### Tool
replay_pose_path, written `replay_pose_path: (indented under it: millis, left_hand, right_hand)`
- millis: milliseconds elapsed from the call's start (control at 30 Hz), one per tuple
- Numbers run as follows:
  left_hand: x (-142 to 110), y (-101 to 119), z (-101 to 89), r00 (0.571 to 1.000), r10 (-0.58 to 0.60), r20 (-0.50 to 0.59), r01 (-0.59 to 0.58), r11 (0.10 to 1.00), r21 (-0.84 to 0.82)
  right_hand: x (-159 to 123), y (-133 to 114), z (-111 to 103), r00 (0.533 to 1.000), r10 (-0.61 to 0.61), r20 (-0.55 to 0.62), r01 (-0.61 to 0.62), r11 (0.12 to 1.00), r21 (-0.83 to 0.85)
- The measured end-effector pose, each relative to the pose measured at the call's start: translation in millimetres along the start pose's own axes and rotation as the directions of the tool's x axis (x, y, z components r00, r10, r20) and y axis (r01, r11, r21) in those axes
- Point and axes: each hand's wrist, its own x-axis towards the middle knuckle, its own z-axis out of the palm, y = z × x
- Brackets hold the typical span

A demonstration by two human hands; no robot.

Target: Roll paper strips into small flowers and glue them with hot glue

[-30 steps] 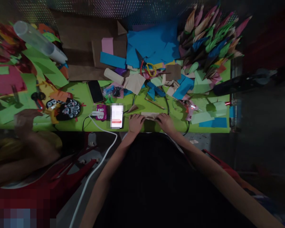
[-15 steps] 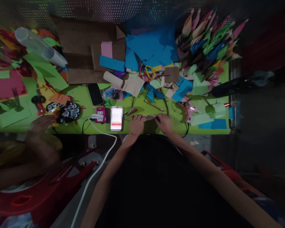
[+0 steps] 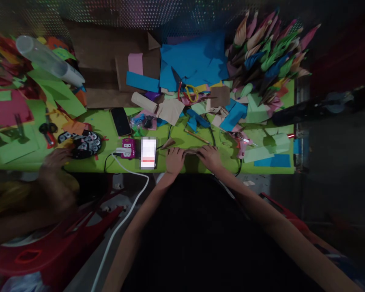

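1. Workpiece: a narrow, dull brown paper strip, folded or rolled (image 3: 191, 152), lies between the person's left hand (image 3: 175, 159) and right hand (image 3: 211, 157), near the front edge of the lime-green table (image 3: 91, 164).
2. Left hand: fingers lie close together, curled over the strip's left end, and appear to pinch it. The thumb is not visible.
3. Right hand: fingers bend over the right end and appear to pinch it likewise; the exact thumb contact cannot be told.
4. Orientation: the long axis runs left to right, roughly parallel to the front edge. The middle bows slightly away from the person. Both ends are covered, so no leading tip can be identified.
5. Handling (judged): expect a light, thin part, soft across its width, readily creased or torn, with little slip. Grip close to both ends; avoid squeezing the middle.
6. Surroundings: a small brown paper cone (image 3: 168, 143) lies just beyond the left hand; a white, lit-screen phone (image 3: 148, 153) lies left of it. A pink glue gun (image 3: 241, 148) lies right of the right hand.
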Motion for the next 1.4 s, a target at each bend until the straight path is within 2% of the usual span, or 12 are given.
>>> replay_pose_path:
  millis: [167, 567, 667, 767, 867, 1000, 1067, 1100, 1167, 1267, 1333, 1400]
  left_hand:
    - [3, 4, -4.8, 0.998, -0.063, -0.004, 0.064, 0.997, 0.038]
    - [2, 2, -12.2, 0.997, -0.021, 0.068, 0.021, 1.0, 0.006]
    - [0, 1, -10.3, 0.998, -0.003, 0.068, 0.005, 1.0, -0.029]
    - [-1, -1, -6.3, 0.998, -0.031, 0.059, 0.037, 0.994, -0.107]
    - [-3, -4, -1.3, 0.994, -0.101, 0.041, 0.109, 0.94, -0.323]
    - [-5, -6, 4.0, 0.988, -0.135, 0.077, 0.151, 0.723, -0.674]
    - [-7, -5, 4.6, 0.985, -0.141, 0.103, 0.171, 0.665, -0.727]
    - [-8, -4, 4.2, 0.984, -0.139, 0.108, 0.173, 0.66, -0.731]
    - [-11, -2, 2.0, 0.989, -0.112, 0.095, 0.146, 0.692, -0.707]
    - [-15, -2, -4.2, 0.996, -0.084, 0.017, 0.077, 0.789, -0.609]
    - [-16, -6, -9.8, 0.984, -0.158, -0.083, 0.095, 0.858, -0.505]
    - [-14, -13, -15.3, 0.939, -0.281, -0.198, 0.192, 0.907, -0.375]
  right_hand:
    - [13, 0, -5, 1.0, 0.024, -0.003, -0.024, 1.0, 0.01]
    - [16, -9, -12, 0.999, -0.014, 0.045, 0.016, 0.998, -0.055]
    - [14, -9, -13, 0.999, -0.022, 0.042, 0.022, 1.0, 0.009]
    - [11, -6, -13, 0.999, -0.015, 0.031, 0.009, 0.985, 0.175]
    - [10, -3, -15, 0.999, 0.052, 0.003, -0.047, 0.872, 0.488]
    - [10, -4, -17, 0.979, 0.192, 0.065, -0.155, 0.502, 0.851]
    - [11, -9, -18, 0.971, 0.201, 0.131, -0.193, 0.33, 0.924]
    - [11, -12, -18, 0.968, 0.194, 0.157, -0.207, 0.273, 0.939]
    - [11, -18, -19, 0.967, 0.176, 0.186, -0.224, 0.229, 0.947]
    - [10, -23, -20, 0.967, 0.182, 0.181, -0.224, 0.256, 0.94]
    - [11, -23, -22, 0.964, 0.216, 0.152, -0.209, 0.275, 0.938]
    - [13, -22, -25, 0.959, 0.261, 0.111, -0.185, 0.277, 0.943]
